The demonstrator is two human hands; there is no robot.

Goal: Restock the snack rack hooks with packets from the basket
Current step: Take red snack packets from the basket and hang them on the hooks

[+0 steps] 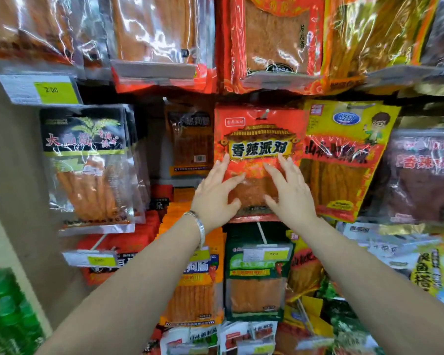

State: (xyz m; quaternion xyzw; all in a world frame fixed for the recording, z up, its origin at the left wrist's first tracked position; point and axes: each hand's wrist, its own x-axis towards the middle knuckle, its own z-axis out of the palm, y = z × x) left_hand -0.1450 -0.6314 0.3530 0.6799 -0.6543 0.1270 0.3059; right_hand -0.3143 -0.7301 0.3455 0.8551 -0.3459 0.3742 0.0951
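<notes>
Snack rack, seen from the front: red packet (pixel 260 129) hangs from a hook (pixel 266 113) in the middle row; left hand (pixel 215 192) and right hand (pixel 291 193) lie flat on its lower half, fingers straight and spread, clasping nothing; black packet (pixel 85 162) hangs to its left, yellow packet (pixel 344 160) overlaps its right edge; yellow price tag (pixel 53 91) upper left; beige side panel (pixel 13 162) bounds the rack.

Glossy, crinkled plastic on the red packet (pixel 260 129); clear shiny film on the black packet (pixel 87 175); polished metal bracelet (pixel 201 228); matt paper price tag (pixel 50 90).
</notes>
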